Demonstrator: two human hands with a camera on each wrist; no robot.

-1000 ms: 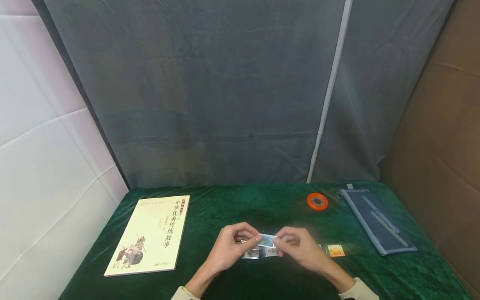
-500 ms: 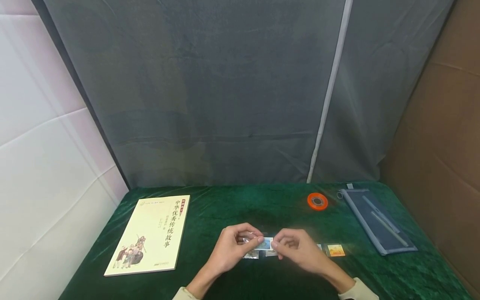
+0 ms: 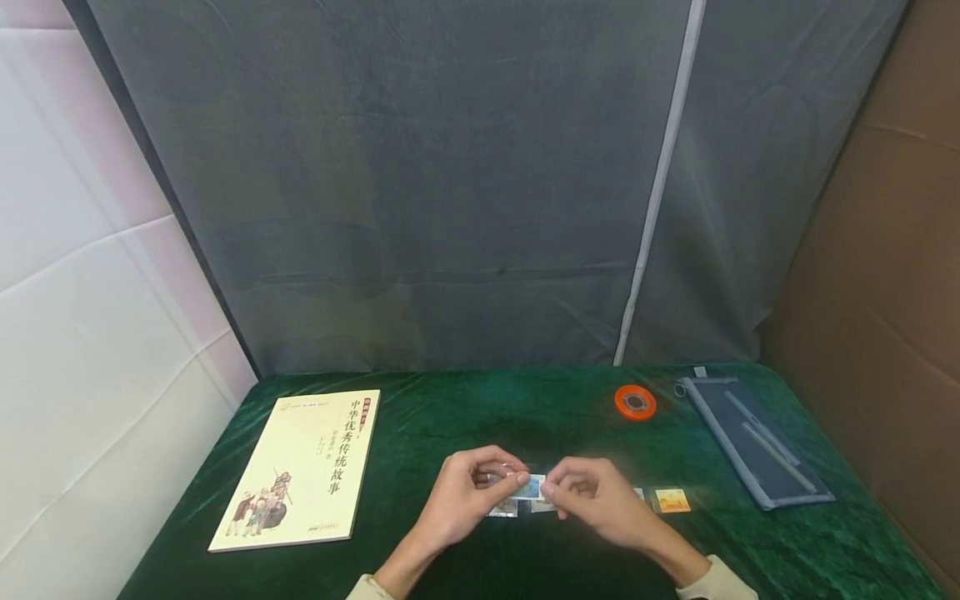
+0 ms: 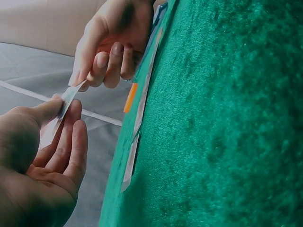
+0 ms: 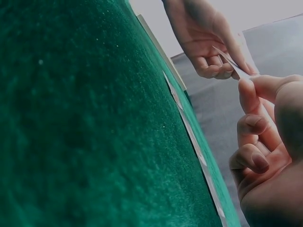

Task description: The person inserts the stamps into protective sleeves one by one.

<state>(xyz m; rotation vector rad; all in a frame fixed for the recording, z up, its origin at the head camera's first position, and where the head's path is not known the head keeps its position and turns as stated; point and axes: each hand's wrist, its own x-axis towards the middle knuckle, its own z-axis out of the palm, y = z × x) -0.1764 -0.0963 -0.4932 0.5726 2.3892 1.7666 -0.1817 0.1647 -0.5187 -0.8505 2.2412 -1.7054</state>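
Observation:
A small stamp (image 3: 533,487), blue with a white edge, is held up between both hands above the green cloth. My left hand (image 3: 474,493) pinches its left end between thumb and fingers. At the other end, the thumb and forefinger of my right hand (image 3: 596,497) grip it. Both wrist views show the stamp (image 4: 67,101) thin and raised off the cloth. Beneath and behind the hands lie several small pictures in clear sleeves, among them a greyish one (image 3: 504,508), partly hidden. A yellow-orange stamp (image 3: 672,501) lies to the right of my right hand.
A cream book (image 3: 300,471) lies at the left. An orange disc (image 3: 635,402) with a grey centre sits at the back right. Farther right is a mesh zip pouch (image 3: 757,442) holding long thin items. Grey curtain (image 3: 450,208) hangs behind the green cloth (image 3: 480,408).
The stamp has been lowered slightly and turned more level, and the hands have drawn a little closer together. Over the last half second almost nothing has moved.

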